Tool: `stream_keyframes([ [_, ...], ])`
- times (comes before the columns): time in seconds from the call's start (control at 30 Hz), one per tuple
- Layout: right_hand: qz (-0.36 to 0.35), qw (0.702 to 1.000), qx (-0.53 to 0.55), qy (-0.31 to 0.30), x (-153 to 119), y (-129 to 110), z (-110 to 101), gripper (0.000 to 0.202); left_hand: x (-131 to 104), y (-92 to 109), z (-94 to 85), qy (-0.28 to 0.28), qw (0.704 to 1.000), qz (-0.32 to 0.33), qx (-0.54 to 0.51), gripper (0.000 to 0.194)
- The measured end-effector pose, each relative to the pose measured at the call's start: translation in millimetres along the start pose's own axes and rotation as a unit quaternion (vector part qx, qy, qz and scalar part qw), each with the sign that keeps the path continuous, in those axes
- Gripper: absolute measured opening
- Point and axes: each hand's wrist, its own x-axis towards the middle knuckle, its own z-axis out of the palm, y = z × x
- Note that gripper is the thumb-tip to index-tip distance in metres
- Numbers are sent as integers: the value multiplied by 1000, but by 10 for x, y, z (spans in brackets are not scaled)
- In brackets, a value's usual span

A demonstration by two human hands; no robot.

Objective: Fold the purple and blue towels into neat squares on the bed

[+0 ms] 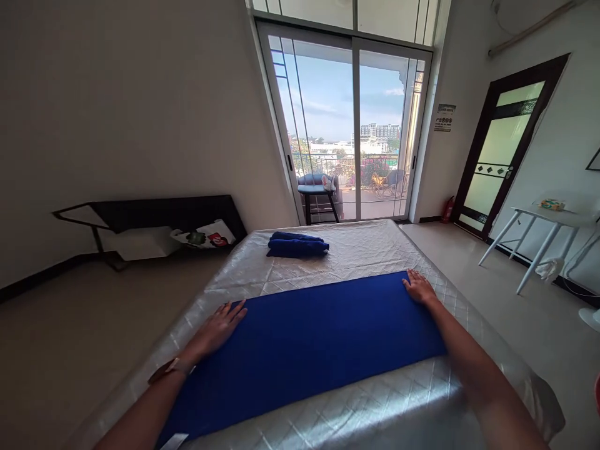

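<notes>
A blue cloth [319, 337], looking like a towel, lies spread flat in a long strip across the mattress [370, 250]. My left hand [218, 328] rests flat on its far left corner, fingers stretched out. At the far right corner, my right hand [419, 287] lies flat with the fingers extended onto the cloth. Neither hand grips anything. A white tag [174, 441] shows at the near left corner of the cloth. Farther back on the mattress sit rolled or folded blue cloths [299, 245], apart from both hands.
Left of the mattress stands a dark low bench [187, 212] with a white box [145, 244] and a printed bag [206, 236]. Beyond the bed are a stool [319, 190] and a sliding glass door [354, 125]. A white table [546, 215] stands at right.
</notes>
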Motion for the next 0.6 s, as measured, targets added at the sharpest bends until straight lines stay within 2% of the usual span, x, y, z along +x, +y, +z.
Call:
stream_keyframes([
  [0.17,-2,1000,-1,6,-29,-43,-28,66,-180,-170,-7,33,996,-75,-23,66],
  [0.27,-1,1000,-8,8,-30,-46,-32,66,-245,-234,-41,56,993,-96,-36,67],
  [0.37,-4,1000,-12,16,-6,-19,-6,66,-327,-207,-77,77,992,-73,-71,67],
  [0.43,-7,1000,-11,22,23,8,26,66,-437,-151,-62,69,992,-43,-98,67],
  [0.6,-12,999,-9,31,80,50,78,66,-844,-7,97,54,993,44,-92,61],
])
